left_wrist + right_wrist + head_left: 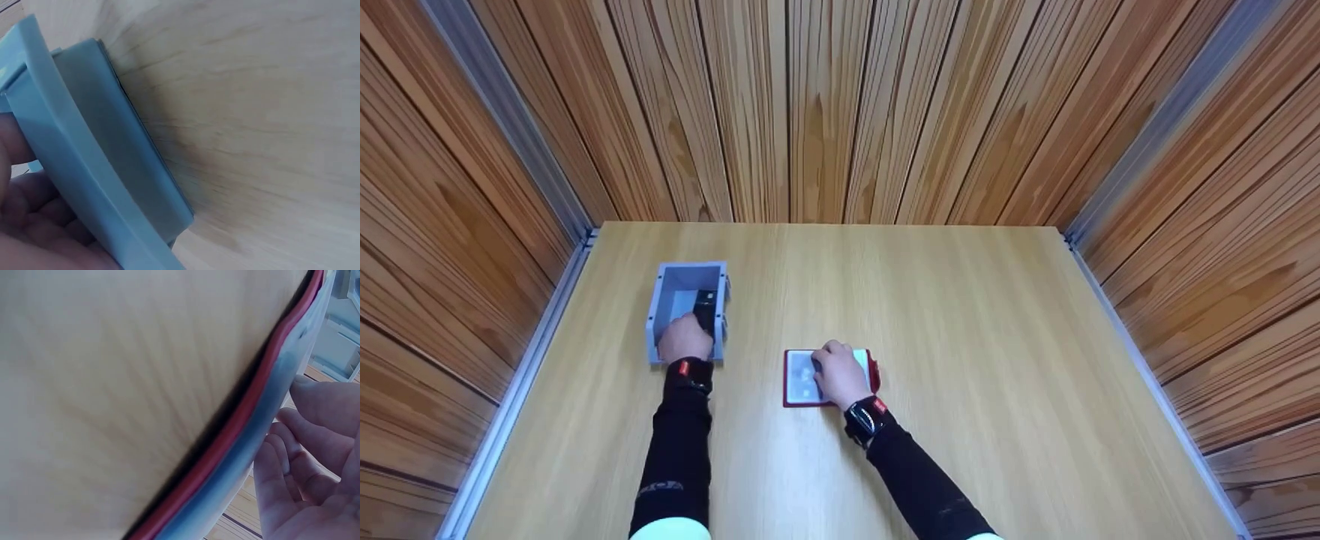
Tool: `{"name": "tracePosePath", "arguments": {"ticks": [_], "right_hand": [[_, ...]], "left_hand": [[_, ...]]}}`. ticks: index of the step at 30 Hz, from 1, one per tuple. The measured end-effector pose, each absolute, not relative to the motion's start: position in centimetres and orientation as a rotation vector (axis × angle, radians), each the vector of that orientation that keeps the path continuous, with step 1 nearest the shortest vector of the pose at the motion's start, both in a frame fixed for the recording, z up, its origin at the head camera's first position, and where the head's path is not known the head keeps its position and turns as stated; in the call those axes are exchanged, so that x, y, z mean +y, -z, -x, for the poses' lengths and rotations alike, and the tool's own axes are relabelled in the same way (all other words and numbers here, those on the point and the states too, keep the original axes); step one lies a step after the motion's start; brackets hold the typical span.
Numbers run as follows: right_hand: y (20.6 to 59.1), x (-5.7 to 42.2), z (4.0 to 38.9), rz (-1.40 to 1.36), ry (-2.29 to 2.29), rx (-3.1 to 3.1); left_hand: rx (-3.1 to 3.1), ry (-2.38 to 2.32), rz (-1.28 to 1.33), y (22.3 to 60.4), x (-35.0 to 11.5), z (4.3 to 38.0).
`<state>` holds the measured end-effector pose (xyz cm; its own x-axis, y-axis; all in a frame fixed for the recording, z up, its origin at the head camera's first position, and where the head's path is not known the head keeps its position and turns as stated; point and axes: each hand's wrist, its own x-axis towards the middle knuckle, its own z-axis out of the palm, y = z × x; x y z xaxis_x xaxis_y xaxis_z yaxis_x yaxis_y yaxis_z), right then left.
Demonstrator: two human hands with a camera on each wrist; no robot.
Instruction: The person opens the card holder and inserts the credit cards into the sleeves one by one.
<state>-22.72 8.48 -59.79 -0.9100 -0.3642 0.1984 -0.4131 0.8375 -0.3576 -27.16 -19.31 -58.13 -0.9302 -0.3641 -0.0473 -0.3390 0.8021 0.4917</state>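
Observation:
A grey-blue plastic bin (654, 315) stands at the left of the table, with a black object (705, 307) against its right inner wall. My left hand (685, 337) reaches over the near wall into the bin, beside that black object. In the left wrist view its curled fingers (42, 205) lie behind the bin's wall; I cannot tell whether they hold anything. Near the middle lies a flat, red-edged case (802, 381) with a pale, shiny top. On that top rest the fingertips of my right hand (842, 373); the right wrist view shows its loosely bent fingers (275, 472) touching the surface.
The case has a red part (874, 373) sticking out at its right end. Both things stand on a light wooden table (960, 315). Wood-plank walls (825, 112) with metal corner posts (1155, 127) enclose it at the back and sides.

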Motion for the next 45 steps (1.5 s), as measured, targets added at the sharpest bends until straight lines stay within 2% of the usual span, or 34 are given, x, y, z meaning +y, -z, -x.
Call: {"name": "tracePosePath", "arguments": {"ticks": [36,45], "right_hand": [[60.07,8.54,22.75,-0.613,-0.584,-2.883],[59.8,8.45,22.66,-0.595,-0.598,-2.917]], "left_hand": [[-2.809,1.006,-0.664,57.68,-19.41,27.13],[-2.763,1.077,-0.586,57.45,-19.45,27.03]]}}
